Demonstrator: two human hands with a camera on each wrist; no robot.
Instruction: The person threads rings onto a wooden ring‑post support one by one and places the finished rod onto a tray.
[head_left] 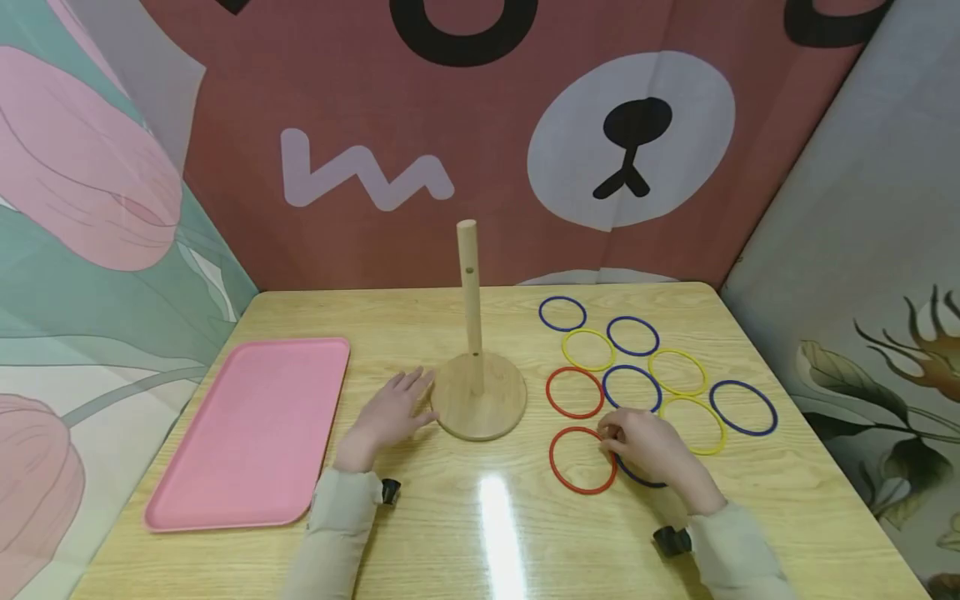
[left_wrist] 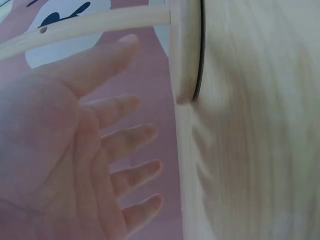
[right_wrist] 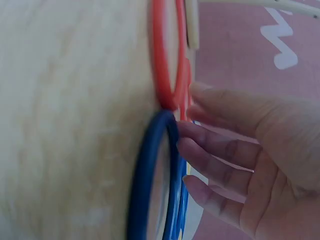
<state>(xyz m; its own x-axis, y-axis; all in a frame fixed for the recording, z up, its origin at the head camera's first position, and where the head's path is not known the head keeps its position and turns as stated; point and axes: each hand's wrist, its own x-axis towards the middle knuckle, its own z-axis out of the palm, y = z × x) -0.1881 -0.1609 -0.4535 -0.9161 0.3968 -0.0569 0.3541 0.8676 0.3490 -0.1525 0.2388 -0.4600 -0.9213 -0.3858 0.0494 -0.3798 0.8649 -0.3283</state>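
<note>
My left hand (head_left: pixel 390 412) reaches beside the round base (head_left: pixel 502 417) of a wooden peg stand, its fingers spread and its thumb near the rim. The upright peg (head_left: pixel 471 308) rises from that base and carries no ring. My right hand (head_left: pixel 648 442) hovers low over the rings at the right, fingers loosely bent, fingertips at the edge of the front red ring (head_left: pixel 585 492). A blue ring (head_left: pixel 637 479) lies partly hidden under this hand. In the right wrist view nothing shows between the fingers, and the blue ring (right_wrist: pixel 137 195) stands out close below them.
A pink tray (head_left: pixel 247 433) lies at the left of the wooden table. Several more rings surround my right hand, among them a second red ring (head_left: pixel 575 416), a yellow ring (head_left: pixel 588 330) and a blue ring (head_left: pixel 750 433). Printed cloth hangs behind the table.
</note>
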